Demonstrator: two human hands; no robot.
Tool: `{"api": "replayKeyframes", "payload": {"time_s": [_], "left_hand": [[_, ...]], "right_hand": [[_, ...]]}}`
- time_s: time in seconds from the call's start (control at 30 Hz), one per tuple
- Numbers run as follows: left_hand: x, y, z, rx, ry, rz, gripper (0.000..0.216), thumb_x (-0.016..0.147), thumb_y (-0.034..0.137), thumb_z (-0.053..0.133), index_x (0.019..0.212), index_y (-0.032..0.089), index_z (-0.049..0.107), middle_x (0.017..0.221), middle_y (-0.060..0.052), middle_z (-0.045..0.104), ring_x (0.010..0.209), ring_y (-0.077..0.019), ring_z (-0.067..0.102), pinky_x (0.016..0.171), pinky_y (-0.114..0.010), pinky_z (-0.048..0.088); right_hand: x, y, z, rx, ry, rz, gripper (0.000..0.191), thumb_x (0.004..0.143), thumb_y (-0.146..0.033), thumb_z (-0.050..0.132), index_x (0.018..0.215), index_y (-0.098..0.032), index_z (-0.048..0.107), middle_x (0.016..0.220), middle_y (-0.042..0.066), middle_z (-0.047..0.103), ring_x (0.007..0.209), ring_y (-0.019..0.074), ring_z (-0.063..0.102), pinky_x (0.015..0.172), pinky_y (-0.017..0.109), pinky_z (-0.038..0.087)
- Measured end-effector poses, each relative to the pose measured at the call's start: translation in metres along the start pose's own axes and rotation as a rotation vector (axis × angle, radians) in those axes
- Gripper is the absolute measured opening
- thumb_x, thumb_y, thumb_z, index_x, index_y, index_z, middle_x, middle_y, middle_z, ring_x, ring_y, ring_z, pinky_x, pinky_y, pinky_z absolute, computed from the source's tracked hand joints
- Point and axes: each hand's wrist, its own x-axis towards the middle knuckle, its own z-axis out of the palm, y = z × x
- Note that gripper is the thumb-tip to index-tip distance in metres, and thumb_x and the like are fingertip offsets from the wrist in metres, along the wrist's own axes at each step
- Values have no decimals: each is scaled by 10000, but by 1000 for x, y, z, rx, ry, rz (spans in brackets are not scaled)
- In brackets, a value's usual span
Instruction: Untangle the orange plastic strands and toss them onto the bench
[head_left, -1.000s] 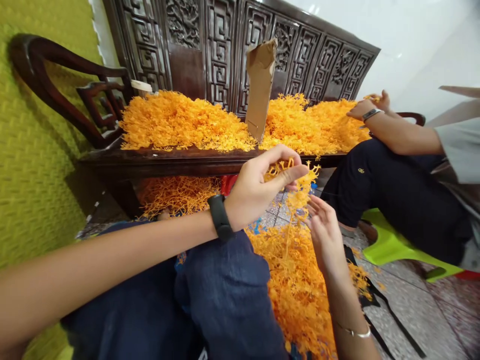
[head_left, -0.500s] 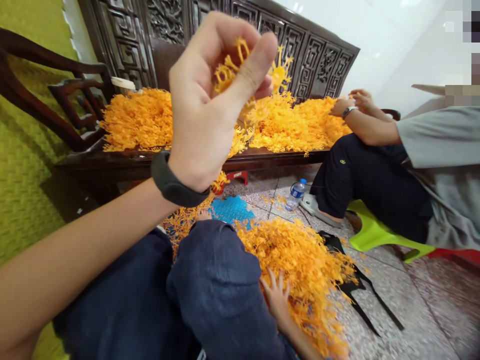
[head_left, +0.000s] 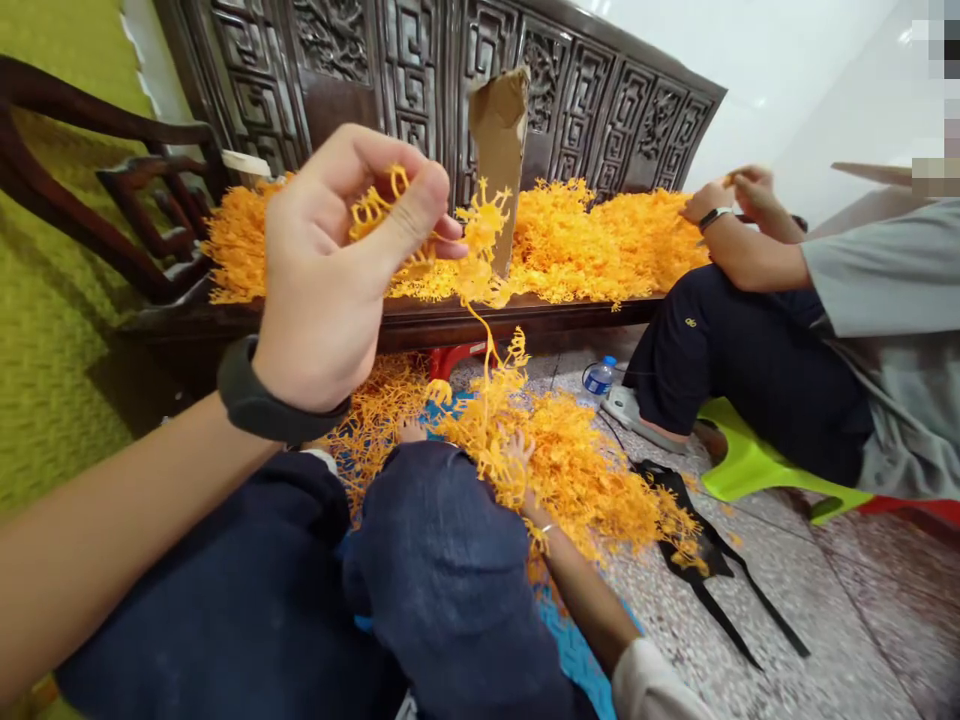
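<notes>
The dark wooden table [head_left: 420,328] carries orange plastic sprigs [head_left: 600,245] heaped left and right, an upright cardboard piece [head_left: 496,150] between. The speckled tile floor [head_left: 799,570] supports a water bottle [head_left: 600,377] and lime-green stool [head_left: 739,465] at right.

- A dark carved wooden bench [head_left: 341,115] is standing before a white wall [head_left: 787,70].
- A yellow-green textured surface [head_left: 60,370], perhaps matting, is filling the left.
- Speckled grey floor tiles [head_left: 840,590] are showing.

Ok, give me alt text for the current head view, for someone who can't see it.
The left hand holds up branching orange pieces, while the right hand is low at a loose orange pile by the knee. Behind, orange heaps lie either side of upright cardboard on a carved dark bench; at right, a co-worker sits on a green stool.
</notes>
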Motion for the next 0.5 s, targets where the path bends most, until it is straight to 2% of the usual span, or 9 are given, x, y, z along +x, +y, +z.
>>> {"api": "replayKeyframes", "payload": {"time_s": [0.07,0.13,0.2,0.23,0.3,0.37,0.43,0.5], "left_hand": [[1,3,-7,13,13,3,58,783,253,671,743,232,634,729,21,578,692,-133,593,713,-327,523],[3,7,-14,24,31,29,45,781,235,674,746,236,646,732,21,570,694,-137,592,700,-320,518],[6,9,-23,38,45,40,40,773,227,683,749,239,653,735,26,569,685,-132,588,690,-311,518],[8,9,-28,46,51,33,38,774,229,682,751,239,654,734,28,574,679,-129,587,687,-309,519],[13,5,-39,61,57,1,30,787,241,669,762,242,653,725,33,590,667,-122,584,685,-306,523],[19,-5,-52,75,58,-13,25,795,250,659,773,246,647,718,37,604,655,-115,581,664,-297,530],[26,-21,-65,100,67,11,39,781,254,672,777,240,636,717,33,602,635,-113,577,590,-275,532],[31,-41,-77,145,112,-17,80,775,274,675,786,217,619,719,20,581,624,-115,578,519,-256,520]], "right_hand": [[33,1,-18,73,-2,29,316,856,-268,557,1135,-120,568,1173,148,574,1065,254,553,935,486,417],[68,-2,-46,172,3,0,281,829,-246,572,1060,-93,617,1132,176,608,1044,267,567,945,453,408],[104,-9,-85,289,22,-53,236,844,-271,536,933,-84,648,957,129,670,898,209,617,861,351,461],[122,-16,-107,353,44,-81,278,880,-300,467,892,-85,644,889,97,677,824,168,623,817,305,474],[154,-33,-151,483,99,-148,391,914,-378,353,899,-88,615,848,56,663,772,117,615,780,255,478],[181,-55,-188,613,113,-225,425,903,-447,338,895,-106,590,834,37,644,751,101,611,764,246,483],[203,-78,-209,735,62,-309,443,886,-508,350,853,-127,573,813,31,631,723,106,621,749,263,497],[219,-97,-209,810,-38,-377,439,879,-543,360,809,-157,558,812,34,634,690,124,632,739,298,516]]}}
